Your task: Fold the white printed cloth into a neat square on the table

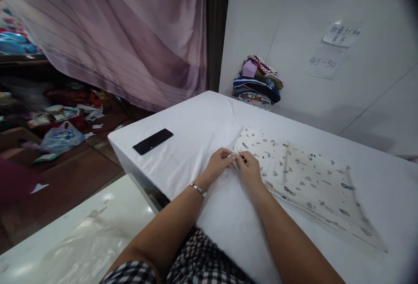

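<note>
A cream cloth (313, 184) with a grey leaf-like print lies spread on the white-covered table (196, 123), with a fold line or seam across it. At the cloth's left end, my left hand (219, 162) pinches its edge between thumb and fingers. My right hand (248, 165) grips the same edge right beside it, the fingertips of both hands nearly touching. The bit of cloth between the fingers is bunched and partly hidden. A bracelet sits on my left wrist.
A black phone (153, 141) lies near the table's left edge. Folded fabrics (257, 83) are stacked at the back by the wall. A white surface with clear plastic (88, 245) stands at lower left. A pink curtain (156, 31) hangs behind; bags and clutter cover the floor.
</note>
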Demonstrator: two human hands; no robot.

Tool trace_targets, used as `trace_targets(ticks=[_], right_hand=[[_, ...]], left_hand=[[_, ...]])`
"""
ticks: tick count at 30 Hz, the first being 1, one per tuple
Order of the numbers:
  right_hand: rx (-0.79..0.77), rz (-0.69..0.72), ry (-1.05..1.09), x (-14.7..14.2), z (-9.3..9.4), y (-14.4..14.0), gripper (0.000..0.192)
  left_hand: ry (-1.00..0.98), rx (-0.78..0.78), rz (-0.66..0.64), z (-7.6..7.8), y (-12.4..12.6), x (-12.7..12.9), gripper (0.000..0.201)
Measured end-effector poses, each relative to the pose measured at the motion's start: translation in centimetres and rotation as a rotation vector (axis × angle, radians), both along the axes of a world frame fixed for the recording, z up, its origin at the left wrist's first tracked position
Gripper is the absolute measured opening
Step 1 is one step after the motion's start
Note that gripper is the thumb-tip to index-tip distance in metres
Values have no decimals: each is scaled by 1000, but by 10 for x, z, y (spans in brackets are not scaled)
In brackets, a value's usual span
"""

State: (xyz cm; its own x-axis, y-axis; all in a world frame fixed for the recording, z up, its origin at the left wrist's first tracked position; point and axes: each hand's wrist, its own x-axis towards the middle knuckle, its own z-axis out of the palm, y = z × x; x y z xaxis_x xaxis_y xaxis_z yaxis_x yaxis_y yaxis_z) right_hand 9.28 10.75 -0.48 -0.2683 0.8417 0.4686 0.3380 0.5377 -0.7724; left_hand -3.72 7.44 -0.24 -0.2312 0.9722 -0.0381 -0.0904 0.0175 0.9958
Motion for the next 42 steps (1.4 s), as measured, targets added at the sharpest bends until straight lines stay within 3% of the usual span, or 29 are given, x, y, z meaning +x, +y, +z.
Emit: trace_targets(ticks=[5, 10, 13, 17, 22, 28, 33, 38, 42], right_hand=[[21, -5, -19, 1, 0, 1, 23], [261, -147, -154, 9, 10, 3, 22], [349, -93, -360, 8, 10, 1, 22], [330, 40, -441, 1, 4, -1, 25], [283, 17, -382, 0, 0, -2, 22], [225, 42, -366, -1, -2, -4, 17], [220, 67, -392, 3, -8, -10, 34], [281, 82, -608, 48, -11, -26, 35], [258, -62, -750, 125, -13, -45, 33]], left_hand=[[47, -5, 26, -3, 2, 0, 15], [5, -58, 86, -1, 3, -1, 10], [-29, -65, 91, 2, 2, 0, 9], [-29, -68, 100, 4, 0, 0, 9], [-115, -68, 37, 8, -2, 0, 16], [-48, -76, 40, 5, -1, 0, 20], [69, -146, 118, -3, 2, -6, 10], [257, -221, 138, -4, 4, -11, 9], [346, -267, 128, -6, 7, -13, 15]])
